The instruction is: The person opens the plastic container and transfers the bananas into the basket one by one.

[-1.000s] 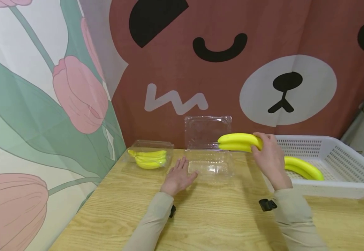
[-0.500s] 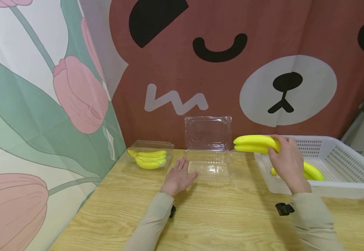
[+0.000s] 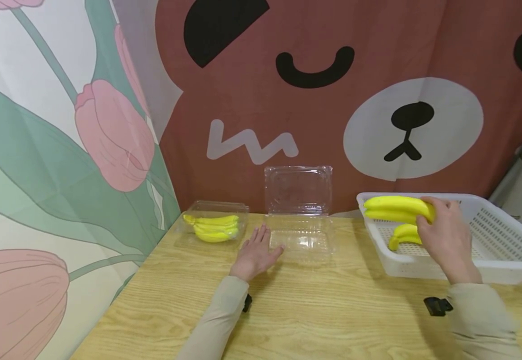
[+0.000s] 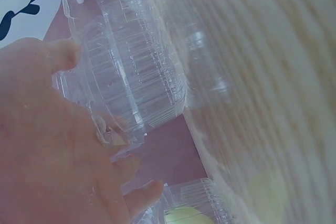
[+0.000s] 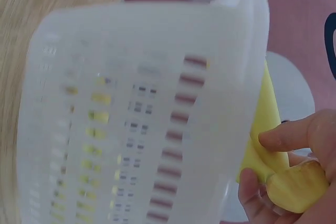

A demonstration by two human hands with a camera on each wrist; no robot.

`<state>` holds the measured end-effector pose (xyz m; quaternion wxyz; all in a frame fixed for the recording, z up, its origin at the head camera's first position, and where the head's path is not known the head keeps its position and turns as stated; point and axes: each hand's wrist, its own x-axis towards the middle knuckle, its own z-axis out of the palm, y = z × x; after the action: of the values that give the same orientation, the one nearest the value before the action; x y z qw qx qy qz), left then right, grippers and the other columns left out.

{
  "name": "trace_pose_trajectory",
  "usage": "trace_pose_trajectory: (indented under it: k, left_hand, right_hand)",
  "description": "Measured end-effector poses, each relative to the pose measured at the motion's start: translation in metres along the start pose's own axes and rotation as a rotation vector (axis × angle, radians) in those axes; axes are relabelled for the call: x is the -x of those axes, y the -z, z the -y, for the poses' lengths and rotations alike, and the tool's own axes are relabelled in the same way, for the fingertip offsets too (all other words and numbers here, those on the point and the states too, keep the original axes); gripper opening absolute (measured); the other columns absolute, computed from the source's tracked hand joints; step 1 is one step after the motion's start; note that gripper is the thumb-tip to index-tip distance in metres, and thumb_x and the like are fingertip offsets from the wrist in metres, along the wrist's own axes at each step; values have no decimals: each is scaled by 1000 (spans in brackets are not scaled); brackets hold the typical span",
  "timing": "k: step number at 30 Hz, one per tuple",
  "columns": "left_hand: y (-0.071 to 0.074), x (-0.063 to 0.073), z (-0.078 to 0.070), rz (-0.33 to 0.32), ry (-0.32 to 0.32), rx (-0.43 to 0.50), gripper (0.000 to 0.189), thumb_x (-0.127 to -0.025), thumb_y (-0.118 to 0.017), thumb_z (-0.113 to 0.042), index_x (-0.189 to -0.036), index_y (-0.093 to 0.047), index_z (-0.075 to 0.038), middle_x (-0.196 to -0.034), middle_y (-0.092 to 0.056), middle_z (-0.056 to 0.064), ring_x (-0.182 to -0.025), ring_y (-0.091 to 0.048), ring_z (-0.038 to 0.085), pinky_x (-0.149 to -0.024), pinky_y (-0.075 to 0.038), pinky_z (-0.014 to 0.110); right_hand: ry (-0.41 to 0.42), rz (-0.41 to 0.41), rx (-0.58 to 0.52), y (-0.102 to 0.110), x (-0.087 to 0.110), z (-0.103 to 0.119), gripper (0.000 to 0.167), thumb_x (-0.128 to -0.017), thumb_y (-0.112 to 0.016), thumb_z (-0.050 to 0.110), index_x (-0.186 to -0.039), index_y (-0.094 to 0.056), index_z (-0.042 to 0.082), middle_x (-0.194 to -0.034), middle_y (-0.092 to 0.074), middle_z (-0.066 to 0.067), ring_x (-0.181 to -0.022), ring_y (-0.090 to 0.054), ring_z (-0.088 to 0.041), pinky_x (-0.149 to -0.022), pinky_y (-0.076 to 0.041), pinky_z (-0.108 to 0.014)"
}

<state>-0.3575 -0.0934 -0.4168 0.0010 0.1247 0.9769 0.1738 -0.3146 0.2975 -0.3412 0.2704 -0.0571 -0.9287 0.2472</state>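
- banana bunch [image 3: 396, 207]: up in the air over the left part of the white basket [image 3: 495, 272], at least two bananas showing, lying roughly level.
- right hand [image 3: 445, 235]: gripping that bunch by its stem end, thumb and fingers curled on it.
- change: over the last second the right hand took the bunch rightward, from beside the open box [image 3: 299, 232] to above the basket. left hand, boxes and basket look unmoved.
- meaning, my read: handling has shifted to the basket end; bunch is off the open box and not set down.
- second bunch [image 3: 405, 234]: inside the basket, below the held one, partly hidden by the right hand.
- open box: clear plastic, left of the basket, lid [image 3: 299, 190] standing up at its back, no bananas in it.
- left hand [image 3: 254, 255]: flat, fingers straight, holding nothing, at the open box's side away from the basket. can't tell if it touches.
- other box [image 3: 238, 207]: farthest left of the basket, clear, bananas [image 3: 213, 230] inside, looks lidded.
- surface: wood-grain desk [image 3: 310, 310] under basket and boxes.
- room: bear-print cloth [image 3: 378, 50] behind the basket; tulip-print cloth [image 3: 27, 150] well left of it.
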Motion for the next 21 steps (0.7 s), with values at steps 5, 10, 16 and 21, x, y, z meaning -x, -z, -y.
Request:
trace_pose_trajectory:
  k: [5, 10, 16, 21]
  left_hand:
    - [1, 1, -1, 1, 3, -7, 78, -101, -33, -57, -157, -16, -6, -164, -5, 9, -149, -4, 28, -118, -12, 50]
    - [2, 1, 0, -4, 3, -6, 78, -101, -34, -57, -157, -16, -6, -164, -6, 9, -149, -3, 27, -118, -12, 50]
    - [0, 0, 2, -12, -3, 0, 78, -101, -34, -58, -157, -19, -5, -164, -7, 10, -149, -5, 28, -118, -14, 51]
    - [0, 0, 1, -4, -4, -6, 79, -101, -34, -58, -157, -16, -6, -164, -6, 10, -149, -5, 29, -118, -13, 51]
  right_hand:
    - [-12, 5, 6, 6, 0, -16, 52, -98, -53, 11, -145, -38, -7, -126, -34, -38, -96, -40, -50, -73, -37, -62]
    - [-19, 9, 20, 7, -2, -25, 53, -96, -53, 9, -144, -39, -8, -128, -33, -38, -99, -39, -51, -75, -35, -64]
    - [-33, 22, 34, 4, -2, -27, 52, -95, -53, 9, -143, -40, -9, -123, -35, -37, -94, -39, -48, -74, -35, -62]
    - [-35, 16, 31, 0, -1, -29, 52, -96, -53, 8, -143, -40, -8, -121, -36, -36, -92, -39, -47, -72, -35, -60]
